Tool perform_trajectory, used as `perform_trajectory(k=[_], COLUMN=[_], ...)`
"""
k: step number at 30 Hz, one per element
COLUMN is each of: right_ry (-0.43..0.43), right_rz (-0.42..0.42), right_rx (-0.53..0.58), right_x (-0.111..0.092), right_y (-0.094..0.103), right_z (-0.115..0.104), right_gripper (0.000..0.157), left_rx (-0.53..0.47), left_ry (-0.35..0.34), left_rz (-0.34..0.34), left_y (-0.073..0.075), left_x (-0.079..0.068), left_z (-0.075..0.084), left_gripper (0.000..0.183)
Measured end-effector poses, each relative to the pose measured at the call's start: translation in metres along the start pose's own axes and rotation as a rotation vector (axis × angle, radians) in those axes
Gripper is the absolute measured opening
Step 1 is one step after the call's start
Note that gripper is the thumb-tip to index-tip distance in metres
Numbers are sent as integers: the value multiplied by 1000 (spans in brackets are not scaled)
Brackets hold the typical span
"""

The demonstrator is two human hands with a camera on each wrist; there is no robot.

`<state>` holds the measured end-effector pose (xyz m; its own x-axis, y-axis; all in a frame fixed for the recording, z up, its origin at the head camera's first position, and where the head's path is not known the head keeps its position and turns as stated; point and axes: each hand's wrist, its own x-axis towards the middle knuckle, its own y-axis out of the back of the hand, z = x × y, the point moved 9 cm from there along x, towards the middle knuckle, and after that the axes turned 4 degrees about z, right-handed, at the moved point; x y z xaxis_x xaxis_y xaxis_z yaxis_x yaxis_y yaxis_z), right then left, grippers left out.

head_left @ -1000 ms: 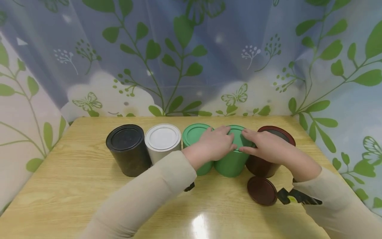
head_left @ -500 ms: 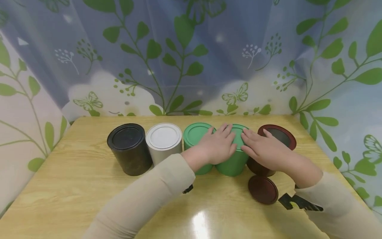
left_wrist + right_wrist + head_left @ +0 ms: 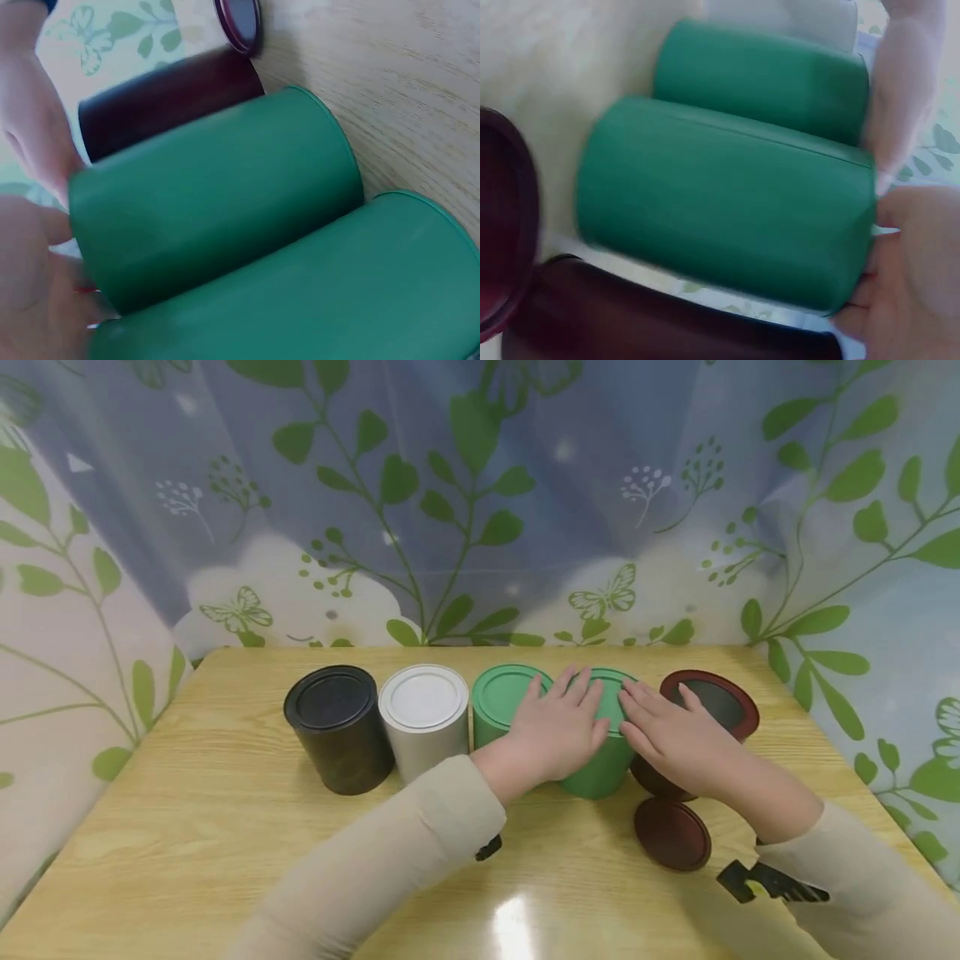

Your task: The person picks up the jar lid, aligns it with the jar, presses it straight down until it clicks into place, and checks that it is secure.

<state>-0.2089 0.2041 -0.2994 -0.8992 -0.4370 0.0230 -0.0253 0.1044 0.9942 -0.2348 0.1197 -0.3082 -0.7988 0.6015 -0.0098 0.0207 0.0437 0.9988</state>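
Both hands lie on top of the right green canister (image 3: 596,774), palms down. My left hand (image 3: 558,728) comes over its near left rim, with straight fingers across the green lid (image 3: 610,692). From the right, my right hand (image 3: 681,739) rests its extended fingers on the same lid. Its thumb points up beside the dark red canister (image 3: 744,702). In the left wrist view the green wall (image 3: 217,195) stands close alongside the second green canister (image 3: 322,292). The right wrist view has my right fingers (image 3: 889,259) at the lid's rim.
To the left stand a white canister (image 3: 423,702) and a black canister (image 3: 337,710), both lidded. The dark red canister's top is uncovered; a dark red round lid (image 3: 672,835) lies before it on the wooden table (image 3: 187,827). A leaf-patterned curtain (image 3: 300,527) hangs behind.
Both hands have flattened onto the green lid, fingers straighter and closer together. The right thumb has lifted into view. The whole head view has shifted slightly, moving the scene rightward.
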Motion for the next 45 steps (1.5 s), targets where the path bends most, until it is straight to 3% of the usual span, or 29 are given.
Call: perform_trajectory(k=[3, 8, 14, 20, 23, 26, 32, 37, 45], right_ry=[8, 86, 208, 412, 479, 510, 467, 429, 401], right_rz=[22, 133, 261, 461, 516, 517, 457, 438, 393], right_rx=[52, 67, 53, 47, 65, 59, 75, 68, 68], right_x=[-2, -14, -42, -72, -83, -90, -100, -101, -96], right_y=[0, 10, 13, 8, 1, -14, -45, -53, -65], right_z=[2, 0, -3, -7, -5, -1, 12, 21, 29], right_gripper=[59, 62, 63, 60, 59, 58, 61, 64, 63], left_rx=[25, 37, 35, 35, 29, 42, 108, 122, 143], left_ry=[-28, -177, -281, -415, -446, -441, -453, -450, -422], left_rz=[83, 226, 322, 406, 396, 339, 238, 207, 95], left_y=[9, 19, 15, 6, -3, -19, -52, -57, -62], left_x=[-8, -34, -57, -76, -81, -78, -72, -64, -55], left_z=[6, 29, 45, 61, 67, 67, 71, 83, 99], left_gripper=[55, 51, 45, 40, 38, 38, 38, 39, 39])
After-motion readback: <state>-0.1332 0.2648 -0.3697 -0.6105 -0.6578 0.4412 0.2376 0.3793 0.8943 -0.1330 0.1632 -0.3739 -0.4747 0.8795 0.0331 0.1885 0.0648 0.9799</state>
